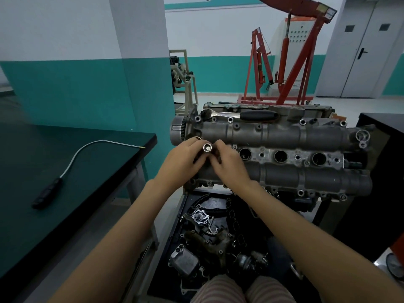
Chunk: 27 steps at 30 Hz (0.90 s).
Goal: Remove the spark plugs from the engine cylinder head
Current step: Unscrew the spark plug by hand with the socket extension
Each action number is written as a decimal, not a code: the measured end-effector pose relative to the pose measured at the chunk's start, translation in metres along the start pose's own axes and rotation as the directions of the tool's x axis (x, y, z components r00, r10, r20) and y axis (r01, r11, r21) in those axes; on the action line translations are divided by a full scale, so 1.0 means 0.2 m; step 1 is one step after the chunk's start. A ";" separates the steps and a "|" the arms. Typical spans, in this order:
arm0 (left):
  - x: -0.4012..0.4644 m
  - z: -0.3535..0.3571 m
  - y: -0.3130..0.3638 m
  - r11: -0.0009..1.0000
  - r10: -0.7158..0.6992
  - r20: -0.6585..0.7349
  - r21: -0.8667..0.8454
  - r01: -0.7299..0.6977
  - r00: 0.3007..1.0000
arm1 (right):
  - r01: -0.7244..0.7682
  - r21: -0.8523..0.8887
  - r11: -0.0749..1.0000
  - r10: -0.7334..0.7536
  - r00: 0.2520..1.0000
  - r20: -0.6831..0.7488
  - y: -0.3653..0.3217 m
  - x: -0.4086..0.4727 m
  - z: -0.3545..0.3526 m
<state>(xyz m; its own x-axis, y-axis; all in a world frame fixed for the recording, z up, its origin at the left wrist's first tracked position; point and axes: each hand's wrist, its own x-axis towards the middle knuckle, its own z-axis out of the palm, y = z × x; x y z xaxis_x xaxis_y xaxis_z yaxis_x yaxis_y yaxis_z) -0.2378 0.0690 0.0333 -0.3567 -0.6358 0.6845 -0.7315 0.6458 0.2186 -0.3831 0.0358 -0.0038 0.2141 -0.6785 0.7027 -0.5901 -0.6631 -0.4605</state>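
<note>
You are working both hands over the left end of the head [284, 154], where it is sitting on a stand above a tray [175, 217] of loose parts. Your left hand [183, 158] is curling round a socket [207, 147], its open end facing up at you, while the fingers of your right hand [229, 162] are pinching at the same tool from the other side. The socket is standing over the leftmost plug well, which your hands are hiding; three more wells [281, 155] are lying open to the right, too dark to show whether plugs are sitting in them. A ratchet [240, 114] is resting along the far edge of the head, and a flexible pickup tool [72, 162] is lying on the bench [43, 215] at left. The socket is likely stiff, smooth steel, light enough for fingertips yet prone to slip, so take it round its upper barrel. Any plug coming up is probably small and light with a brittle ceramic body; keep it seated in the socket and lift straight.
</note>
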 end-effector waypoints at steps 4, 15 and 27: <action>0.05 -0.03 -0.04 0.995 0.055 0.108 0.075 -0.063 0.993 | 0.024 -0.070 0.997 -0.016 0.994 0.112 -0.01 0.04 -0.04; 0.07 -0.01 -0.04 0.995 0.037 0.157 0.084 -0.051 0.987 | -0.297 -0.047 0.954 0.298 0.954 0.016 -0.03 0.08 0.04; 0.06 0.04 -0.01 0.997 0.000 0.040 0.073 -0.002 0.999 | -0.214 0.003 0.977 0.214 0.977 -0.020 -0.03 0.04 0.04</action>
<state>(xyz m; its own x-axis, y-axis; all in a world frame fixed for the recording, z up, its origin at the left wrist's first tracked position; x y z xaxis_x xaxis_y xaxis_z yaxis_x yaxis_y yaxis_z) -0.2451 0.0578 0.0359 -0.3793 -0.6525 0.6560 -0.7709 0.6150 0.1660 -0.3725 0.0323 -0.0003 0.0669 -0.7981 0.5988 -0.6198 -0.5035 -0.6019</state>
